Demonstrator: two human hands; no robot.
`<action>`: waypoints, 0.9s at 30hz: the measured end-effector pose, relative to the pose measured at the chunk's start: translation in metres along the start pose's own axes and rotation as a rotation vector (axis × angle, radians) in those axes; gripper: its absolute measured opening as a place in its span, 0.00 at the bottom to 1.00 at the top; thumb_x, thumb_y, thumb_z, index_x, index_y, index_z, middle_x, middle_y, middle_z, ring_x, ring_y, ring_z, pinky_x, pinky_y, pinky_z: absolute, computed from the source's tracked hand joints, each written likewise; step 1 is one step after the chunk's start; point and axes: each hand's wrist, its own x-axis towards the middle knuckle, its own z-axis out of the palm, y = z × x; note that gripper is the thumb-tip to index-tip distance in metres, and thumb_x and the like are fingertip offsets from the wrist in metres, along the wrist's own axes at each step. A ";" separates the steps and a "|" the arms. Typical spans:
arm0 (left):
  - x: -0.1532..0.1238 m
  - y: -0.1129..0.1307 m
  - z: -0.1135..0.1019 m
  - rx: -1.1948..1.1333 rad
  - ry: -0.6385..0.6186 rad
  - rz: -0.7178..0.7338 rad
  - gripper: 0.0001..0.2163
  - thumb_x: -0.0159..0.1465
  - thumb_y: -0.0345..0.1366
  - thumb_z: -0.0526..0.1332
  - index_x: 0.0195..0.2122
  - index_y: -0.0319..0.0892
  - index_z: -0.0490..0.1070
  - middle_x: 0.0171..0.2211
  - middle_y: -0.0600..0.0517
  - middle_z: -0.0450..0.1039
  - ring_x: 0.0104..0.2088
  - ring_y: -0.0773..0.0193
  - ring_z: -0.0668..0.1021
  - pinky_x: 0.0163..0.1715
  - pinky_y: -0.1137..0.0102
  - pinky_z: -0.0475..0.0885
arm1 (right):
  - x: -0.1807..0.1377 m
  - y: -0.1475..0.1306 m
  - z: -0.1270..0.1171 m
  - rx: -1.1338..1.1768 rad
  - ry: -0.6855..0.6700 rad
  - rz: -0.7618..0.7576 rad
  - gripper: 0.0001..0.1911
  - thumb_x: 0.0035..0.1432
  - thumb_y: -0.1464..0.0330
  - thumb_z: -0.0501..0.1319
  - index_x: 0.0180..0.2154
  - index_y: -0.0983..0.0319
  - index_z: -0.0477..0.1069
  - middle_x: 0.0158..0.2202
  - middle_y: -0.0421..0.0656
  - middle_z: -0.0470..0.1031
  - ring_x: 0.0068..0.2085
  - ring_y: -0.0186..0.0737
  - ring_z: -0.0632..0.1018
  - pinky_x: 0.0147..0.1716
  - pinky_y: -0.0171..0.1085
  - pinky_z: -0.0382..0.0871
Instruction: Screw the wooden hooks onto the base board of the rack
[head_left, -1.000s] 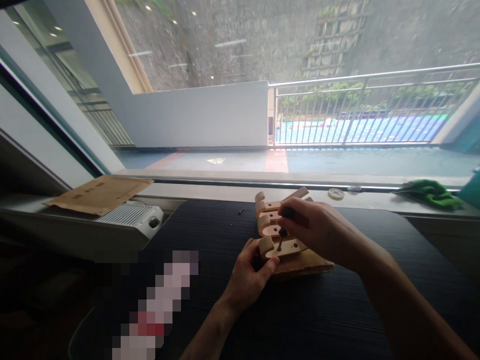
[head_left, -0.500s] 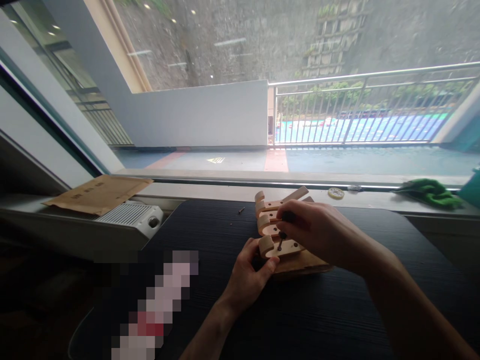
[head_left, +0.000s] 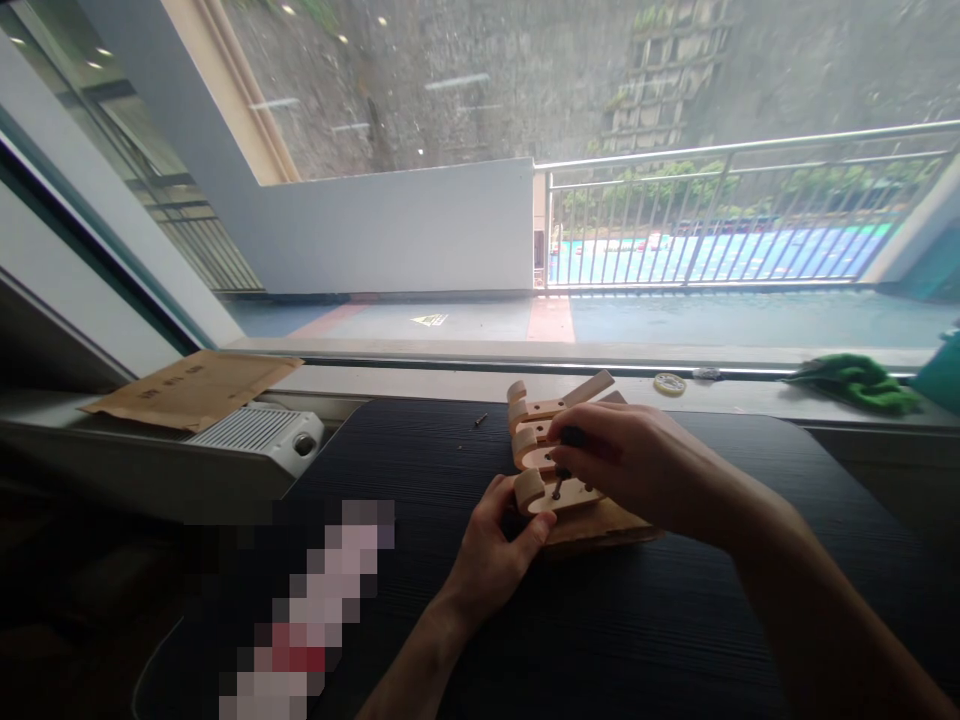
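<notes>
A wooden piece with several curled hooks (head_left: 564,494) rests on a thicker wooden board (head_left: 600,527) on the dark table. My left hand (head_left: 499,540) grips its near left corner, thumb in front and fingers behind the nearest hook. In my right hand (head_left: 619,450) is a screwdriver (head_left: 573,437) with a dark handle, held closed from above. Its shaft points down to a screw hole in the nearest hook strip, and the tip meets the wood there. My right hand covers the right ends of the strips.
A loose screw (head_left: 481,419) lies on the black table (head_left: 420,450) left of the wood. On the windowsill are a tape roll (head_left: 670,384) and a green cloth (head_left: 862,383). A brown envelope (head_left: 195,385) lies over a white radiator (head_left: 259,432) at left. A blurred patch covers something on the table's left.
My right hand has turned slightly on the screwdriver, whose tip stays at the same hole. My left hand keeps its hold, and the whole view has shifted a little.
</notes>
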 end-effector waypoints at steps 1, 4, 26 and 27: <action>0.000 0.000 0.000 0.001 0.001 -0.001 0.09 0.60 0.36 0.61 0.42 0.43 0.71 0.39 0.51 0.71 0.41 0.61 0.73 0.44 0.69 0.67 | 0.001 0.000 0.001 -0.002 -0.005 0.010 0.09 0.62 0.61 0.54 0.35 0.57 0.70 0.28 0.35 0.72 0.27 0.31 0.68 0.27 0.33 0.56; 0.000 0.001 0.000 0.003 0.007 -0.001 0.10 0.60 0.35 0.61 0.43 0.44 0.71 0.40 0.51 0.71 0.42 0.60 0.73 0.45 0.68 0.67 | 0.003 0.001 0.003 -0.029 0.025 0.063 0.12 0.62 0.60 0.54 0.31 0.59 0.68 0.24 0.35 0.70 0.25 0.31 0.66 0.25 0.33 0.54; 0.000 0.002 0.001 0.009 0.004 0.001 0.10 0.60 0.34 0.61 0.44 0.43 0.71 0.41 0.51 0.71 0.43 0.60 0.74 0.45 0.69 0.67 | 0.007 0.009 0.008 -0.117 0.124 0.124 0.13 0.61 0.57 0.53 0.32 0.58 0.66 0.21 0.34 0.67 0.22 0.30 0.65 0.22 0.33 0.53; 0.000 0.002 0.001 0.010 0.004 0.002 0.10 0.60 0.34 0.61 0.43 0.43 0.70 0.40 0.51 0.71 0.42 0.61 0.73 0.44 0.69 0.67 | 0.006 0.009 0.007 -0.124 0.119 0.119 0.12 0.61 0.57 0.53 0.33 0.58 0.67 0.22 0.33 0.67 0.23 0.30 0.65 0.22 0.33 0.53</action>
